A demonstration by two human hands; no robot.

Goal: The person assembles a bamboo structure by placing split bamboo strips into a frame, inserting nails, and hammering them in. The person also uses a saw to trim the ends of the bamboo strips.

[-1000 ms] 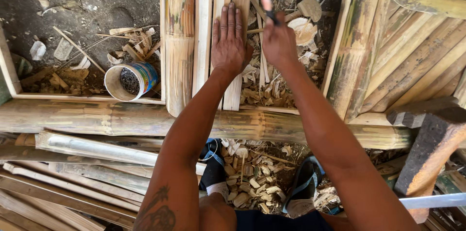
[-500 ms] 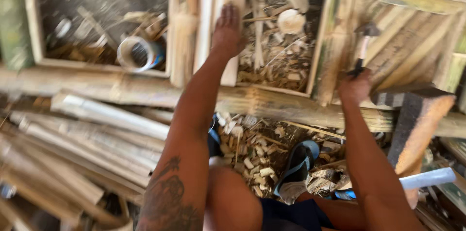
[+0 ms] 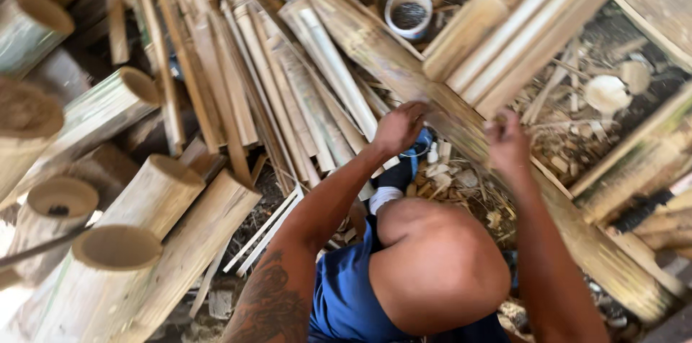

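Bamboo makes up nearly everything in view. A person crouches at lower centre of the frame, one bare knee raised, blue shorts showing. Both hands rest on a long bamboo pole (image 3: 404, 69) that runs diagonally from top centre down to the lower right. The left hand (image 3: 398, 127) lies on the pole near mid-frame, fingers curled over its near edge; how tightly this grip closes cannot be told, as the frame is blurred. The right hand (image 3: 508, 145) sits on the same pole a little further down, fingers bent over the top; again it is unclear whether the grip is closed or merely pressing.

Across the pole, at upper right, lie several split bamboo slats (image 3: 519, 33), laid side by side and touching it. A small white tub (image 3: 409, 13) stands at top centre, just beyond the pole. Thin split strips (image 3: 288, 83) fan out at upper left of centre. Thick cut bamboo sections (image 3: 115, 256) with hollow ends are stacked at left and lower left. Chips and shavings (image 3: 447, 177) litter the ground by the foot.

Judgement: the pole looks stiff, fairly heavy and smooth-skinned, possibly splintery at split edges. It is best held around its full round body, hands well apart, away from cut edges.
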